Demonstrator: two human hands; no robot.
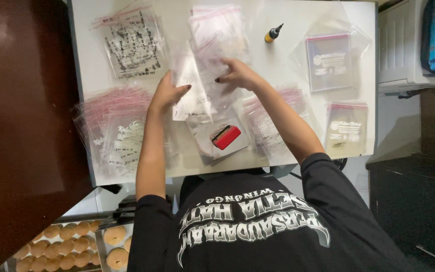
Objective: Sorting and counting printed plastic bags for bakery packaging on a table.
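Hands (202, 85) clamped on clear bag (197, 83); white table (288, 55), bag stacks (114, 128), dark floor (21, 126).

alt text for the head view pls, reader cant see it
Seen from above, a person's left hand and right hand hold a clear plastic bag over a white table covered with stacks of zip bags. A small red object and a small dropper bottle also lie there.

Head cam, steep top-down, table (288, 55) close.
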